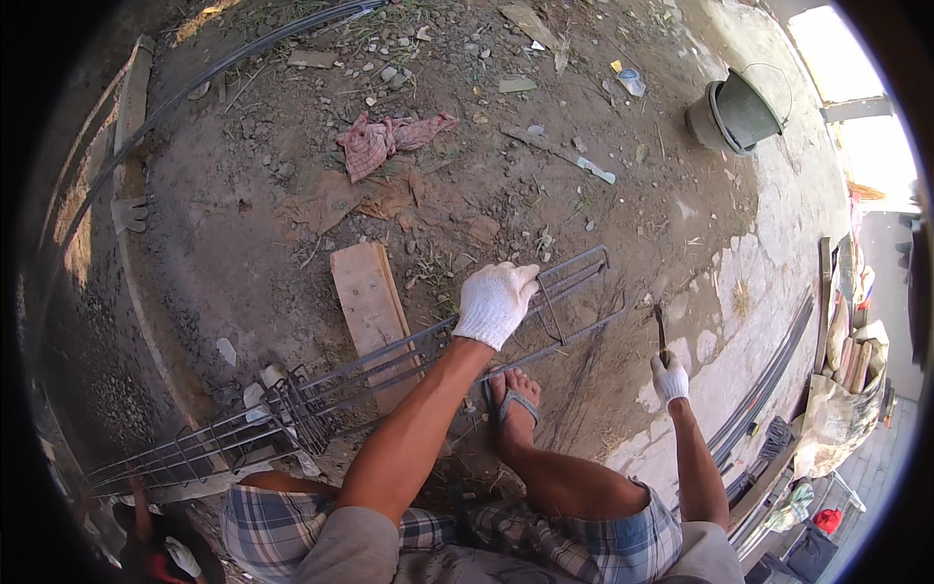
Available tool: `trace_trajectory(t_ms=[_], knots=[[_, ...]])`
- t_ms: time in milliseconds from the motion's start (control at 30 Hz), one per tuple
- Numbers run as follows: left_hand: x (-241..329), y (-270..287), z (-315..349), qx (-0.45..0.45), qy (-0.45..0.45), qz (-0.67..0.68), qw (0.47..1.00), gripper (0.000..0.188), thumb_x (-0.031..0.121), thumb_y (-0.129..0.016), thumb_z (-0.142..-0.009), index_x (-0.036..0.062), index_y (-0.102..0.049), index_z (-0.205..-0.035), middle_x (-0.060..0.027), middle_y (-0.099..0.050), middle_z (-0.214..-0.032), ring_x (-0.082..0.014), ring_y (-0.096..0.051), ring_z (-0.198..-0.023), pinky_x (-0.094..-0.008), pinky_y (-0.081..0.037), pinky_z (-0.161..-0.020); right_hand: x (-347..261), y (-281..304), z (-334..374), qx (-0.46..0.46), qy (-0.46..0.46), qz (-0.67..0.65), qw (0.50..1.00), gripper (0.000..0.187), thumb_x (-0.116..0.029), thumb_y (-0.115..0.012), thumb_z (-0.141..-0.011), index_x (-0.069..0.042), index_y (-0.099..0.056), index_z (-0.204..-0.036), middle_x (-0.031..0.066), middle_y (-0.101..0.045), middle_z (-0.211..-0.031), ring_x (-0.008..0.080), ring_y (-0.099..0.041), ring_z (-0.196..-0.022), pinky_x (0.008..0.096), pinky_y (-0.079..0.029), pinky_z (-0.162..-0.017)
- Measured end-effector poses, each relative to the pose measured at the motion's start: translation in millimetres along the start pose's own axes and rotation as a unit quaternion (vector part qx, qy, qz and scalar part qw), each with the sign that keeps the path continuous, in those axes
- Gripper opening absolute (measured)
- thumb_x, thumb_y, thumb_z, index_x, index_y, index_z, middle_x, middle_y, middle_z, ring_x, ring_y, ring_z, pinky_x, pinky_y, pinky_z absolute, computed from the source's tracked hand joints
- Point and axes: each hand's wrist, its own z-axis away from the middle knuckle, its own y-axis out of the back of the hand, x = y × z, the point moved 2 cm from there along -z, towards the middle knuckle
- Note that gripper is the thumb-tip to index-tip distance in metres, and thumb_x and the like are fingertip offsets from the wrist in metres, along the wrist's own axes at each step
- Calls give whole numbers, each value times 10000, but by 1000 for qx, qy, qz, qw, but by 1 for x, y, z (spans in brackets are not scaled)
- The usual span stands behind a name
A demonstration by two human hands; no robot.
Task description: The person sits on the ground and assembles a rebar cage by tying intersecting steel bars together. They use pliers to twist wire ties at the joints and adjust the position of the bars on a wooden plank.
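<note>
A long rebar cage (pixel 389 348) of dark steel rods and square stirrups slants across from lower left to the middle. My left hand (pixel 494 302), in a white knitted glove, closes on its upper bar beside a stirrup near the right end. My right hand (pixel 669 378), also gloved, is off to the right, apart from the cage. Its fingers wrap round a slim dark hand tool (pixel 660 321) pointing away from me; its exact kind is unclear. Several stirrups (pixel 292 409) sit bunched together farther left along the cage. A wooden plank (pixel 365 277) lies under the bars.
My sandalled foot (pixel 516 399) stands close to the cage. At lower left, another person's gloved hand (pixel 182 557) shows near its far end. A black bucket (pixel 725 117), checked cloth (pixel 384 141) and rubble lie beyond. Long dark rods (pixel 769 375) run along the right.
</note>
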Motion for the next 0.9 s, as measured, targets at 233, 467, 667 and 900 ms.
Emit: trace_trajectory(t_ms=[233,467,667,900], knots=[[-14,28,-26,46,13,17,999,411,411,-744,-985,98,-819,-1240,-190,-789,-1178,-406,-759,-1092,-482,-599,-950,54,-106,57,72,-134,34,988,765,-322,-795,-925,-134,-498,-1604,302,-701,-1251,510,-708,-1124,563,-578,-950],[-124,98,-176,135,35,-218,966,345,357,-743,-941,135,-839,-1187,-178,-792,-1195,-370,-743,-1146,-481,-577,-1004,43,-127,68,49,-141,-47,988,934,-326,-837,-857,-119,-415,-1664,356,-573,-1421,525,-658,-1239,548,-568,-1027],[-174,122,-281,85,-10,-427,900,454,216,-626,-1021,183,-643,-1473,-169,-594,-1568,-412,-631,-1348,-609,-533,-1040,35,-122,71,32,-149,-30,988,994,-324,-848,-829,-119,-382,-1682,398,-504,-1525,547,-647,-1271,535,-569,-1053],[-200,99,-363,37,-11,-481,876,611,187,-472,-1075,262,-465,-1681,-165,-350,-1789,-467,-463,-1553,-650,-459,-1175,20,-109,41,-91,-122,-25,988,803,-542,-789,-911,-57,-588,-1518,298,-710,-1392,473,-674,-1306,527,-541,-1101]])
